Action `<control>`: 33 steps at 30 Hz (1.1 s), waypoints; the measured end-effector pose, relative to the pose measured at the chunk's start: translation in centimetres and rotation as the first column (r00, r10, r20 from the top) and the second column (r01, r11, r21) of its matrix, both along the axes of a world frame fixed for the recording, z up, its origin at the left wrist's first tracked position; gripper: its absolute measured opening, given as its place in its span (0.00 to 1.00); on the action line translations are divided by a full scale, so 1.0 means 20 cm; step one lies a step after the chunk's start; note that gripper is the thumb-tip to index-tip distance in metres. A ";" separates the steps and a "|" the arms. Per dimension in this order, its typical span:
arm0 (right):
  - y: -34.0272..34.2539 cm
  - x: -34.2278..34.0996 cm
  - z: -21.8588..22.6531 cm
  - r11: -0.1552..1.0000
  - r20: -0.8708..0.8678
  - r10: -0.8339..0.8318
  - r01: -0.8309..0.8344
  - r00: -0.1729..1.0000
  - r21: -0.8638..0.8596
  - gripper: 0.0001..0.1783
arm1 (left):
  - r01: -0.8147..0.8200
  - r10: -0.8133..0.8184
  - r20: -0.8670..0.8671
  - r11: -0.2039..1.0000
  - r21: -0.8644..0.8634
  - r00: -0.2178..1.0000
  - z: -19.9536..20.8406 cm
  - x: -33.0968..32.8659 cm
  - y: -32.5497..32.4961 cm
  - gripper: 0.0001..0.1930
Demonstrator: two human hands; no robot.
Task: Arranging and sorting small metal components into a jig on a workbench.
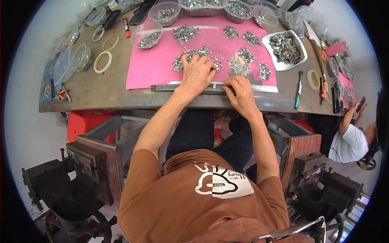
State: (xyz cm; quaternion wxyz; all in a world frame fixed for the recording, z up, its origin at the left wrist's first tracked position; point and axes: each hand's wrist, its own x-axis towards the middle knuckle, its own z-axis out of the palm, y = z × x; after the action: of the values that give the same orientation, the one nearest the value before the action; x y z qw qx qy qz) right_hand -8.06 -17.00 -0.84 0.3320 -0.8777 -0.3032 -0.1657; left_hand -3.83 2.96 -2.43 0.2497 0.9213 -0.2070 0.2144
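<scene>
My left hand (197,74) reaches over a pile of small silvery metal pieces (178,65) on a pink mat (142,77). Its fingers are curled in, and whatever they pinch is hidden. My right hand (242,94) rests at a long narrow metal rail (164,88) along the table's front edge. Thumb and forefinger come together on the rail's edge, and any small piece between them cannot be made out. A small bright piece sits in the rail between my hands. Beyond my right hand lies another heap of thin silvery parts (239,68).
Clear plastic bowls (148,42) of metal parts line the back. A white tray (272,54) of darker parts stands right, near a green toothbrush (299,89). Tape rolls (103,62) and orange-handled pliers (63,94) lie left. Another person (350,141) sits far right.
</scene>
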 end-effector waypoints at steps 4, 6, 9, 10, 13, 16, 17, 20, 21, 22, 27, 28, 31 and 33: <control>-0.02 0.03 0.01 0.999 -0.070 -0.001 0.003 0.998 0.035 0.04 | 0.014 -0.014 -0.014 1.000 -0.020 1.000 0.00 0.01 0.00 0.04; 0.00 0.09 0.02 0.998 -0.080 -0.056 0.058 0.995 0.028 0.04 | 0.009 -0.010 -0.018 1.000 -0.021 1.000 0.00 0.00 0.00 0.04; 0.03 0.21 -0.03 0.988 -0.072 -0.140 0.144 0.988 0.050 0.05 | 0.009 -0.010 -0.027 1.000 -0.024 1.000 0.02 -0.02 -0.01 0.04; 0.04 0.24 -0.03 0.988 -0.093 -0.151 0.153 0.984 0.022 0.05 | 0.038 -0.041 -0.046 0.997 -0.073 0.998 0.04 -0.03 -0.01 0.04; 0.06 0.30 -0.06 0.983 -0.102 -0.181 0.178 0.978 -0.044 0.07 | 0.100 -0.110 -0.064 0.984 -0.146 0.992 0.06 -0.10 -0.03 0.04; 0.07 0.30 -0.06 0.979 -0.075 -0.191 0.184 0.979 -0.088 0.07 | 0.148 -0.159 -0.047 0.973 -0.175 0.986 0.07 -0.16 -0.06 0.05; 0.07 0.30 -0.06 0.980 -0.060 -0.184 0.178 0.981 -0.094 0.07 | 0.160 -0.168 -0.034 0.971 -0.176 0.985 0.06 -0.18 -0.07 0.05; 0.05 0.26 -0.05 0.982 0.019 -0.162 0.163 0.987 -0.097 0.06 | 0.169 -0.172 -0.002 0.970 -0.173 0.985 0.02 -0.19 -0.09 0.06; 0.03 0.24 -0.04 0.982 0.018 -0.161 0.161 0.987 -0.097 0.06 | 0.163 -0.167 -0.010 0.974 -0.160 0.986 0.02 -0.19 -0.09 0.06; 0.01 0.20 -0.02 0.989 -0.002 -0.136 0.136 0.991 -0.053 0.05 | 0.157 -0.161 -0.019 0.977 -0.148 0.987 0.01 -0.19 -0.09 0.06; -0.04 0.05 0.00 0.997 -0.016 -0.074 0.074 0.997 0.020 0.03 | 0.155 -0.160 -0.015 0.973 -0.169 0.987 0.03 -0.19 -0.08 0.06; -0.04 0.03 0.00 0.998 0.010 -0.066 0.065 0.998 0.020 0.03 | 0.142 -0.148 -0.015 0.969 -0.202 0.989 0.03 -0.18 -0.07 0.06; -0.04 0.01 -0.03 0.998 0.059 -0.060 0.060 0.996 0.008 0.05 | 0.041 -0.044 -0.010 0.979 -0.202 0.999 0.04 -0.13 -0.02 0.04; -0.04 0.00 -0.04 0.998 0.079 -0.060 0.060 0.995 -0.007 0.05 | 0.009 -0.004 0.031 0.985 -0.172 1.000 0.03 -0.09 0.01 0.03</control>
State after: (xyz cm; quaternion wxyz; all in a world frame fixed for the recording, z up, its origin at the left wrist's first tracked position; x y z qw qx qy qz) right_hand -8.00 -17.83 -1.71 0.3107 -0.8806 -0.2904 -0.2089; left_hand -5.53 3.17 -1.86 0.3260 0.8922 -0.1945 0.2447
